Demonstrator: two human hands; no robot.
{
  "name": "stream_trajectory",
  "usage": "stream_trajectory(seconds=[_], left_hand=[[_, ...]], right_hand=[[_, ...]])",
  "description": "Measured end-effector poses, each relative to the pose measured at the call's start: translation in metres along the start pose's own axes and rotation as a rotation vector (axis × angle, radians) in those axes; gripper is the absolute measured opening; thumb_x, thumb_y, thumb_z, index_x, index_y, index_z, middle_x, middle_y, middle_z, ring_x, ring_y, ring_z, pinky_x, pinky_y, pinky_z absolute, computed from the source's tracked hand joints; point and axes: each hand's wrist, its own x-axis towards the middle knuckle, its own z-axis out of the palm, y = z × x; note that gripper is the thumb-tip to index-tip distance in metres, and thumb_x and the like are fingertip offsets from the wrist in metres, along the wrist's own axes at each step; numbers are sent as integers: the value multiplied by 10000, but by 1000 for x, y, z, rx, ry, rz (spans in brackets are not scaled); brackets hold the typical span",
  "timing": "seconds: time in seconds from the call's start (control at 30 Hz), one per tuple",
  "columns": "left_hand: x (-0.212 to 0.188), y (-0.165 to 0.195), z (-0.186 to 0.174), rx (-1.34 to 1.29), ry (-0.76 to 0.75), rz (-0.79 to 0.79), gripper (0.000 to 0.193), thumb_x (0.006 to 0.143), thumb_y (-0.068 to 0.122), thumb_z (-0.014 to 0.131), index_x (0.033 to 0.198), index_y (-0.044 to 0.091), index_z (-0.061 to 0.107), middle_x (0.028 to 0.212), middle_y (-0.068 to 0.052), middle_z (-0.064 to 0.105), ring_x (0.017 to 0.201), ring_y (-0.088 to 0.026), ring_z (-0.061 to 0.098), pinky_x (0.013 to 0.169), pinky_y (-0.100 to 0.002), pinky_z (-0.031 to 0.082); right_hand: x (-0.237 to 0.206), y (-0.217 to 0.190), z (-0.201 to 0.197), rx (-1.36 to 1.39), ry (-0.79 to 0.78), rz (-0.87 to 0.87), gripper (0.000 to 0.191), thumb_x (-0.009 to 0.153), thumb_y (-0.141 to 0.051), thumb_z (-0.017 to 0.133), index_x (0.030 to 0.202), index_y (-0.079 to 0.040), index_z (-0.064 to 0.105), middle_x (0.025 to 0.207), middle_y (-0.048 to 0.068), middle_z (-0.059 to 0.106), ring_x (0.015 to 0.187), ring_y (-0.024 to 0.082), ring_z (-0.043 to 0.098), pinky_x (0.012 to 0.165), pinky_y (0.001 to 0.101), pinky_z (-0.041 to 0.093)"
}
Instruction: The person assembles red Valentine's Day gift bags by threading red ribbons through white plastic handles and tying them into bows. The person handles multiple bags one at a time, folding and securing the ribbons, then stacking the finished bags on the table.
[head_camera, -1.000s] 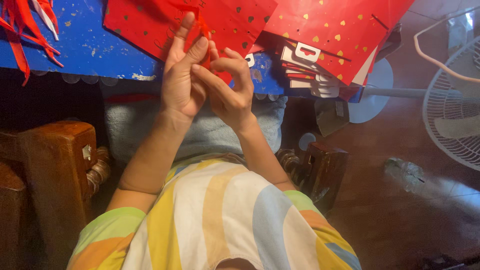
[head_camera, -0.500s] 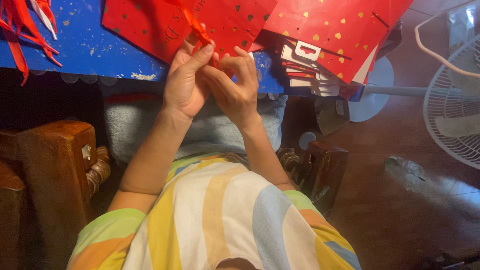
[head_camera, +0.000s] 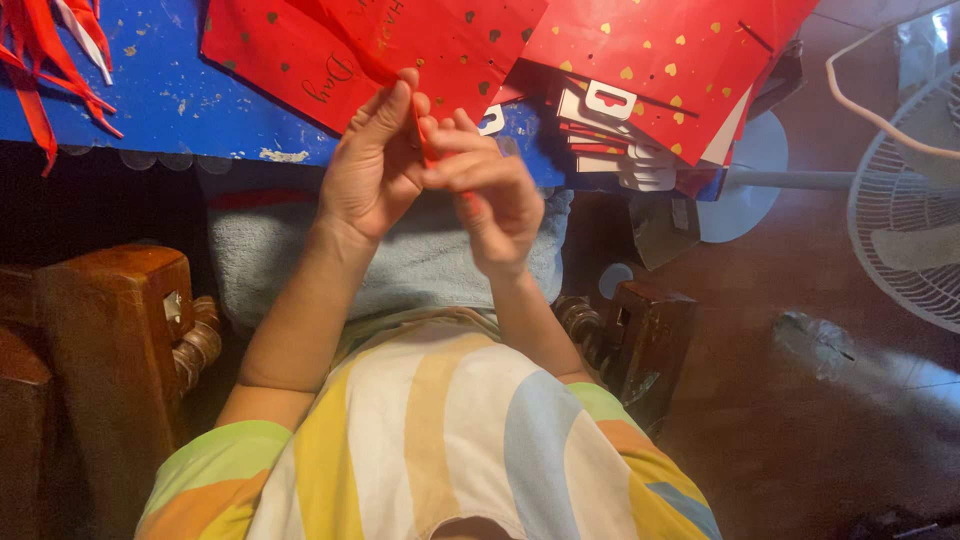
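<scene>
The blue desk (head_camera: 180, 100) fills the top of the view, its near edge chipped and running just above the person's lap. On it lie flat red paper bags (head_camera: 640, 60) with small gold hearts, one overlapping the next, and the rightmost juts over the desk's right end. Under that overhang sits a stack of white card tags (head_camera: 610, 120). Loose red ribbons (head_camera: 40, 60) trail off the desk's left end.

To the right, on the brown floor, stands a white fan (head_camera: 905, 200), well apart from the hands. A carved wooden chair arm (head_camera: 110, 340) sits at the left and another (head_camera: 640, 340) at the right, framing the lap, which is covered by a grey towel (head_camera: 270, 270).

Both hands meet in front of the desk's edge, above the towel. The left hand (head_camera: 370, 170) stands with fingers raised and pressed together, and the right hand (head_camera: 490, 195) is curled against it, fingertips pinching a thin red ribbon strip (head_camera: 427, 150) between the two. The strip is mostly hidden by the fingers; only a sliver shows.

The step in hand looks like working or knotting that strip between the fingertips. The next move probably calls for a fine, steady pinch and a short pull, kept close to the body.

Open room is narrow: the desk edge lies just ahead, the chair arms at either side, so the free space is mainly over the lap.
</scene>
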Motion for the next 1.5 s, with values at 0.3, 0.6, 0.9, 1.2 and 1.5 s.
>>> stream_trajectory(seconds=[0.3, 0.6, 0.9, 1.2, 1.5], left_hand=[[-6, 17, 2, -31, 61, -13, 167, 982, 244, 750, 1121, 153, 748, 1021, -14, 765, 985, -175, 733, 1049, -393, 579], [-6, 35, -8, -64, -73, 38, 156, 1060, 298, 693, 1160, 188, 737, 1027, 33, 747, 999, -127, 714, 1061, -333, 552], [-6, 22, 8, 127, -54, 127, 206, 1042, 173, 722, 1247, 155, 711, 1080, -6, 747, 1043, -153, 712, 1057, -366, 566], [-16, 15, 40, 1870, 0, 637, 428, 945, 92, 846, 1320, 114, 643, 1116, -50, 679, 1038, -234, 648, 870, -331, 550], [-8, -5, 41, 2247, -17, 753, 848, 724, 297, 943, 1436, 66, 544, 1201, -115, 520, 1134, -334, 508, 918, -462, 463]], right_hand=[[-6, 6, -29, 399, 174, 87, 181, 1056, -236, 672, 1074, -69, 605, 819, 70, 567, 853, 192, 602, 1088, 483, 486], [-2, -12, -92, 614, 348, 27, 184, 1101, -282, 577, 1084, -99, 574, 759, -5, 460, 716, 113, 487, 742, 294, 511], [-12, -39, -134, 589, 363, -55, 248, 1142, -335, 477, 1121, -99, 552, 774, -11, 448, 579, 54, 360, 503, 195, 396], [-9, -67, -136, 643, 138, -83, 204, 1136, -305, 507, 1085, -113, 551, 735, -23, 414, 448, 39, 316, 354, 216, 343], [17, 18, -76, -59, 200, 406, 48, 1035, -35, 683, 1068, -2, 672, 936, 43, 676, 813, 122, 682, 756, 257, 557]])
